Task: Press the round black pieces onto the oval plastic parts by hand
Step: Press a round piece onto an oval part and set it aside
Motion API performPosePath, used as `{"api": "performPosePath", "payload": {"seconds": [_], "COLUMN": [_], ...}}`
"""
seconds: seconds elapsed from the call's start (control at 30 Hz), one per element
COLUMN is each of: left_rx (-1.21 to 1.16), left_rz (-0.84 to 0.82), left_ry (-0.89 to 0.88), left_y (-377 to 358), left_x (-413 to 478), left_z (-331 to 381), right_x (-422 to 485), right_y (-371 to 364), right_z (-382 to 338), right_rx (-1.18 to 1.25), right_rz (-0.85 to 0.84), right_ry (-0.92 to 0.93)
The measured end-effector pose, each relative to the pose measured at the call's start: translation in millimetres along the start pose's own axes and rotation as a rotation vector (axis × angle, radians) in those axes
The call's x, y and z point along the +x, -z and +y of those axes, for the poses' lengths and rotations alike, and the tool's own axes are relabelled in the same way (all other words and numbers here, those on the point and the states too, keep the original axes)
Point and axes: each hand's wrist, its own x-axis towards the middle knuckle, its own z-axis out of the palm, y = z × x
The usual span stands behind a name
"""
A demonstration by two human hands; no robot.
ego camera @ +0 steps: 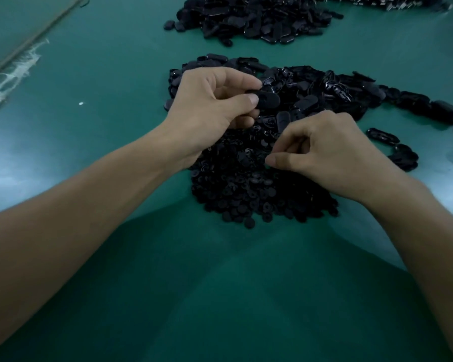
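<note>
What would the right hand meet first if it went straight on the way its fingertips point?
Most likely the heap of round black pieces, directly below and left of the right hand; its curled fingertips look almost on it, though depth is unclear.

Your left hand (215, 108) pinches an oval part (268, 99) between thumb and fingers, above the middle oval heap (324, 92). Your right hand (332, 152), fingers curled, is at the near round-piece pile (246, 189); any piece in it is hidden. A far oval heap (251, 19) lies on the green table (220, 296).
</note>
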Motion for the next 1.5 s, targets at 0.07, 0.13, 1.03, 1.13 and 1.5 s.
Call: {"api": "performPosePath", "payload": {"seconds": [0.07, 0.13, 1.03, 1.13, 1.5], "left_rx": [-0.008, -0.003, 0.067, 0.085, 0.226], "left_rz": [0.010, 0.002, -0.032, -0.041, -0.064], "left_ry": [0.006, 0.006, -0.009, -0.021, -0.152], "left_y": [1, 1, -1, -2, -7], "left_x": [0, -1, -3, -5, -10], "left_z": [0, 1, -1, 0, 0], "right_x": [0, 1, -2, 0, -1], "right_y": [-1, -4, -3, -3, 0], "right_z": [0, -1, -5, -4, -8], "right_rx": [0.026, 0.023, 0.160, 0.211, 0.284], "right_rz": [-0.009, -0.022, 0.327, 0.335, 0.366], "right_ry": [-0.013, -0.014, 0.128, 0.111, 0.068]}}
